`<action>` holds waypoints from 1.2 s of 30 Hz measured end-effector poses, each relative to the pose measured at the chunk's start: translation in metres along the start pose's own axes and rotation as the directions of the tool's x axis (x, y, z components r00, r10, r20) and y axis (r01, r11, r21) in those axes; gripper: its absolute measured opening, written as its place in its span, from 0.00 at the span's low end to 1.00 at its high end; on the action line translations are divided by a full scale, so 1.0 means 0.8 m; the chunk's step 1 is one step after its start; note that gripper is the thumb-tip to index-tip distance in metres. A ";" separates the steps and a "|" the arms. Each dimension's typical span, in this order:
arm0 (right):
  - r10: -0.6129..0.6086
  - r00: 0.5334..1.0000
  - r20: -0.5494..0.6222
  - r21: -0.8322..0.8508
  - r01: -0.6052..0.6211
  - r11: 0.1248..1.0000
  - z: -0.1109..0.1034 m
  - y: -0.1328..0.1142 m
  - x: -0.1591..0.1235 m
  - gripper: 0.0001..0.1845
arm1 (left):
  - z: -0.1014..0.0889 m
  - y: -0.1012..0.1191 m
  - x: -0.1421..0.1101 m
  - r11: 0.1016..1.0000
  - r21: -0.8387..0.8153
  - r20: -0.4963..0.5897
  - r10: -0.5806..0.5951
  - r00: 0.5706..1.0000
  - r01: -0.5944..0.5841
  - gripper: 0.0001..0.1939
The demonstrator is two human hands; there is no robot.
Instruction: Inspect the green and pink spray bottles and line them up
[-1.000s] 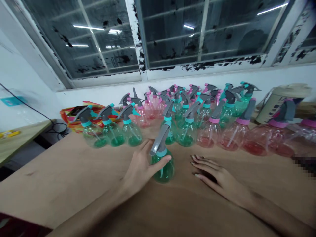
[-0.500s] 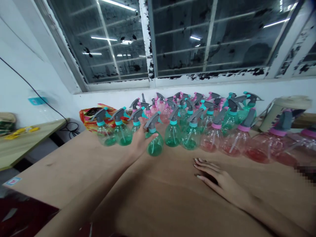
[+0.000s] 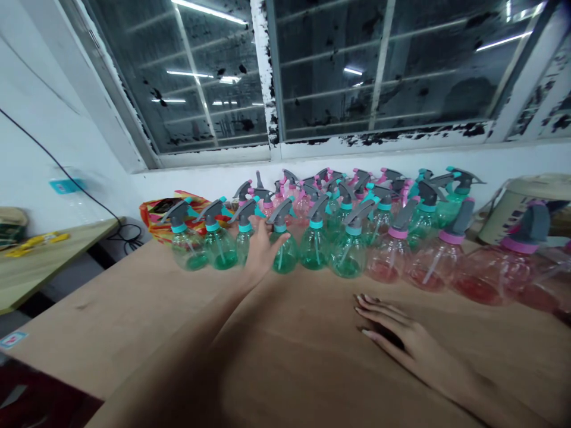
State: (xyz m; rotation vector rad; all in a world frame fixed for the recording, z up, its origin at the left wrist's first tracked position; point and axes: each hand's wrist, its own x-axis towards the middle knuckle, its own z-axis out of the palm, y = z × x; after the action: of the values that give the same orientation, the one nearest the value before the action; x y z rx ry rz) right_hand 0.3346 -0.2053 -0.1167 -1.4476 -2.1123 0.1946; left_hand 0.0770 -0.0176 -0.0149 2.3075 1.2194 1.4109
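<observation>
My left hand (image 3: 262, 249) is closed around a green spray bottle (image 3: 285, 261) with a turquoise collar and grey trigger head. Its thumb lies across the bottle's front, and its other fingers reach behind the left side. The bottle stands upright in the front row, green liquid at its base. Just left of the hand is another green spray bottle (image 3: 243, 242), partly covered by it. My right hand (image 3: 401, 330) rests palm down on the wooden table (image 3: 303, 333), fingers stretched out, holding nothing. Nearest to it are pink spray bottles (image 3: 387, 261) with pink collars.
More green and pink spray bottles crowd behind the front row, against the wall under the window. A red and yellow bag (image 3: 154, 217) lies behind the left end. At the right stands a beige container (image 3: 513, 205). A second table (image 3: 49, 261) with yellow items is at the left.
The green bottle at my left hand has moved slightly back, into line with its neighbours. My right hand stays flat on the table. The view has shifted a little.
</observation>
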 end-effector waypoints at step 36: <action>0.171 0.982 -0.086 0.049 -0.167 0.985 -0.053 -0.002 0.048 0.17 | 0.081 0.076 0.009 0.997 0.063 0.192 -0.063 0.979 0.052 0.24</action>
State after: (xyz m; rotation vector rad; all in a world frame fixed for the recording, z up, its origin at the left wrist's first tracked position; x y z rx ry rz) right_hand 0.3455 -0.1796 -0.0670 -1.5817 -1.9039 0.2324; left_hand 0.1642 -0.0353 -0.0132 2.3611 1.2716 1.1163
